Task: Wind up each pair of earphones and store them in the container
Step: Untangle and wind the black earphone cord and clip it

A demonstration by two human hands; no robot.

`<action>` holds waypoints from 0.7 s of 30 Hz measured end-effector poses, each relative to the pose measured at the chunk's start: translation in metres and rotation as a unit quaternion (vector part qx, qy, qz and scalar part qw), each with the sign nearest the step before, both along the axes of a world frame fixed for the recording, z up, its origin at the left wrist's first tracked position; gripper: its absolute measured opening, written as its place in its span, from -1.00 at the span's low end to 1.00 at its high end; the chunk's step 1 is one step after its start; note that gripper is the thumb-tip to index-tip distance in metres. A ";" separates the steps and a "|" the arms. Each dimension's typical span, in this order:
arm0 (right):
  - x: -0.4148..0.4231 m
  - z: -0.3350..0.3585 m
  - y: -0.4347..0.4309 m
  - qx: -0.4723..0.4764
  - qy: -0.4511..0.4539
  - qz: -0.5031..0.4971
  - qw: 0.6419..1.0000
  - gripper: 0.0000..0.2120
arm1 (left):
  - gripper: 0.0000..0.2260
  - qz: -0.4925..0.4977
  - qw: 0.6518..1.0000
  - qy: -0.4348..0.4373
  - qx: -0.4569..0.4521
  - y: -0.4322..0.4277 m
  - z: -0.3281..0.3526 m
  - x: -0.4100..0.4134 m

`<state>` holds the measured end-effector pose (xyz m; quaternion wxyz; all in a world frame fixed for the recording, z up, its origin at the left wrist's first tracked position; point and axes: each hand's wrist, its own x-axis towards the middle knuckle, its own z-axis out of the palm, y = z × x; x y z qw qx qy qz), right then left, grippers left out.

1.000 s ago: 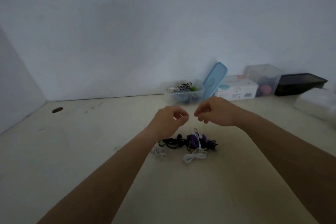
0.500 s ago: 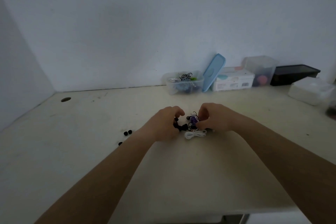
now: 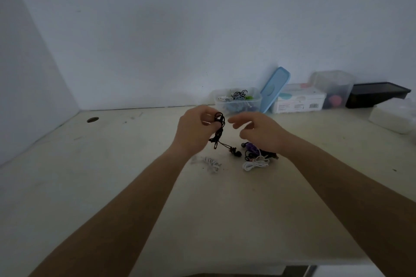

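Observation:
My left hand pinches a tangled pair of black earphones lifted above the table, its buds dangling down to the surface. My right hand hovers just right of the cable with fingers relaxed, holding nothing. Below it lies a pile of purple and black earphones with a white pair at its front. Another white cable lies under my left wrist. The clear container stands at the back by the wall, holding several wound earphones.
A blue lid leans on the container's right side. Right of it stand a white box, a clear tub, a black tray and a white block. A round hole is in the table at back left.
My left hand has lifted the black earphones out of the pile. My right hand has let go and opened beside them.

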<state>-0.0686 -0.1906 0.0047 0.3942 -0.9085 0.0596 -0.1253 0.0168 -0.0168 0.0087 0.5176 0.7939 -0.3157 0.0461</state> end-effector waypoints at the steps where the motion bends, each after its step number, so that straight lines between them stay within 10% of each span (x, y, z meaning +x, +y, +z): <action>1: 0.001 0.003 0.003 0.017 -0.002 0.010 1.000 -0.58 | -0.86 -0.007 0.999 0.024 -0.025 0.001 0.003 0.000; 16: 0.008 0.012 0.029 0.008 0.073 0.069 0.995 -0.86 | -0.88 -0.048 0.940 0.240 -0.237 0.038 0.029 -0.001; 21: 0.004 0.007 0.025 0.145 0.099 0.070 0.982 -0.84 | -0.89 0.005 0.939 0.247 -0.240 0.047 0.026 0.006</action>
